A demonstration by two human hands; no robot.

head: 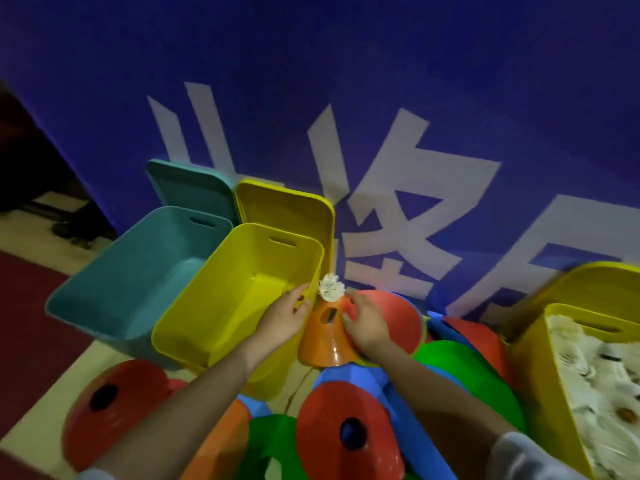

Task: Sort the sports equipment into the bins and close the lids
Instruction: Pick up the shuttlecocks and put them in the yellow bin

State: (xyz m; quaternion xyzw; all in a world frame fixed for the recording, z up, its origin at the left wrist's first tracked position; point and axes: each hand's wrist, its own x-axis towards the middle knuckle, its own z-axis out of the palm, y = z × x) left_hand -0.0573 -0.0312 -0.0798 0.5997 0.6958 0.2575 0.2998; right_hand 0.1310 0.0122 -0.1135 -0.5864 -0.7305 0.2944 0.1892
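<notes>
An orange cone marker (325,337) sits beside the empty yellow bin (221,306), with a white shuttlecock (331,287) just above its top. My left hand (285,315) lies over the yellow bin's right rim, fingers relaxed. My right hand (363,323) curls round the orange cone's upper right edge. An empty teal bin (135,271) stands left of the yellow one. A teal lid (188,187) and a yellow lid (287,209) lean on the blue wall behind them.
Red (349,431), green (467,372), blue (363,375) and orange cone markers are piled on the floor in front. Another red cone (110,407) lies at the left. A yellow bin (554,341) at the right holds several white shuttlecocks. A blue banner wall (346,81) closes the back.
</notes>
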